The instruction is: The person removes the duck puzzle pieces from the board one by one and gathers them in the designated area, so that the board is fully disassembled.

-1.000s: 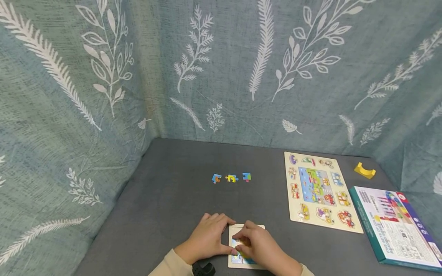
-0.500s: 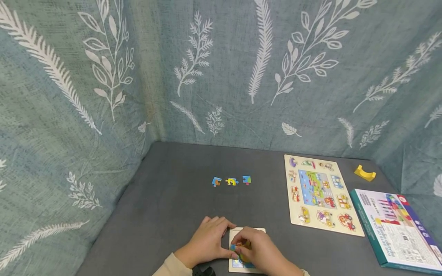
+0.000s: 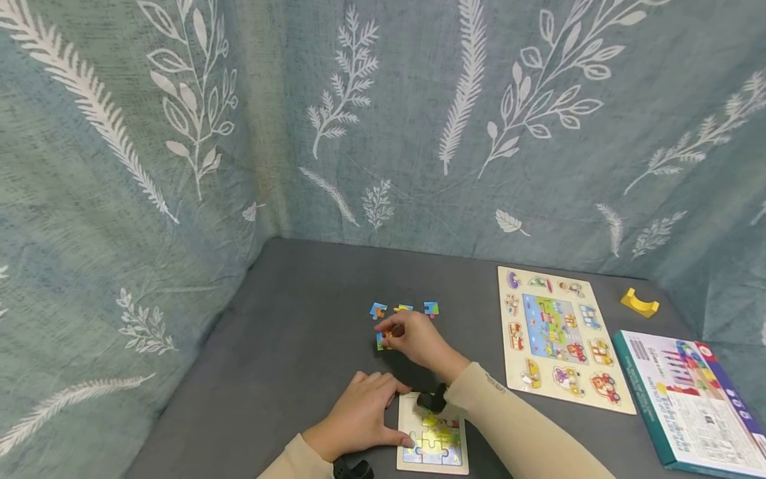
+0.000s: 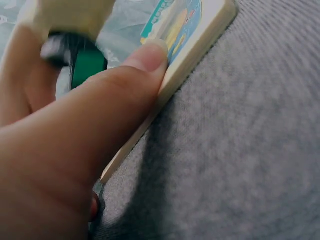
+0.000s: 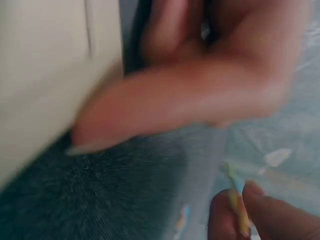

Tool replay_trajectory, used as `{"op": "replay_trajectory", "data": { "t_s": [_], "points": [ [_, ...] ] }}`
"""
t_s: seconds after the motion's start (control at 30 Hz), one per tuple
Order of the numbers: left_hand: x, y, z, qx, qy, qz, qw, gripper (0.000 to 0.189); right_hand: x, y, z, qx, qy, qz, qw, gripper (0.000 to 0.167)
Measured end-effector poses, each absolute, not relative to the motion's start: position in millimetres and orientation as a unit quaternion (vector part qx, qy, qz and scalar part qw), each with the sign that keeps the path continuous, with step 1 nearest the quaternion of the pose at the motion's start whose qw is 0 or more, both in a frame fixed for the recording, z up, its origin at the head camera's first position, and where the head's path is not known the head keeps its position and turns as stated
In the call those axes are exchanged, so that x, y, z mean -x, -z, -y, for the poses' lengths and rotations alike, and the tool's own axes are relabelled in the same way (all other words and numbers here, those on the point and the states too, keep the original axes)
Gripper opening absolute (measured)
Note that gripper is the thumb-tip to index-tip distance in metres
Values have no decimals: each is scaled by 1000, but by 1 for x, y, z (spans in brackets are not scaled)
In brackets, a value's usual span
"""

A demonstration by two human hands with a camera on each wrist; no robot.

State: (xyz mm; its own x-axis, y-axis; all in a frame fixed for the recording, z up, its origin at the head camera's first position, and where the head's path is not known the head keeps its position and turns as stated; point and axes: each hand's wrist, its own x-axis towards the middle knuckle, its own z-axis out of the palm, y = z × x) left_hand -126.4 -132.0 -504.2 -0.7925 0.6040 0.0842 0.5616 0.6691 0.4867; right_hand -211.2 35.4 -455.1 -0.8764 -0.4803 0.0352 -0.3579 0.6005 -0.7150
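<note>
My right hand point(image 3: 415, 339) pinches a jigsaw piece point(image 3: 380, 342) just in front of a row of loose jigsaw pieces point(image 3: 378, 310) on the dark table. In the right wrist view, the pinched piece point(image 5: 239, 207) stands on edge between thumb and fingertip. A small wooden-framed jigsaw puzzle point(image 3: 432, 468) lies at the near edge, partly filled with joined pieces. My left hand point(image 3: 362, 416) holds this puzzle by its left side, thumb on the rim and fingers at the top corner. The right forearm and its wrist strap cover the puzzle's upper right part.
To the right lies a larger wooden picture board point(image 3: 509, 359) with vehicle shapes. Beside it a flat printed box point(image 3: 688, 399) lies at the right edge, with a yellow arched block point(image 3: 639, 303) behind. A patterned cloth point(image 3: 419, 133) hangs behind the table.
My right hand has lifted a jigsaw piece from over the small puzzle and carried it forward to the row of loose pieces. The left hand has stayed on the frame.
</note>
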Motion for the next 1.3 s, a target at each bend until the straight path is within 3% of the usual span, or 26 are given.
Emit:
{"op": "replay_trajectory", "data": {
  "t_s": [0.2, 0.53, 1.3],
  "points": [
    [126, 507, 130, -325, -249, -911, 45, 72, 217, 466, -30, 278, 246, -927, 55, 25],
    [128, 505, 134, -330, -246, -911, 30, 68, 226, 467, -15, 320, 265, -908, 55, 15],
    [127, 506, 135, -325, -246, -912, 30, 64, 224, 470, -2, 327, 260, -908, 37, 12]
  ]
}}
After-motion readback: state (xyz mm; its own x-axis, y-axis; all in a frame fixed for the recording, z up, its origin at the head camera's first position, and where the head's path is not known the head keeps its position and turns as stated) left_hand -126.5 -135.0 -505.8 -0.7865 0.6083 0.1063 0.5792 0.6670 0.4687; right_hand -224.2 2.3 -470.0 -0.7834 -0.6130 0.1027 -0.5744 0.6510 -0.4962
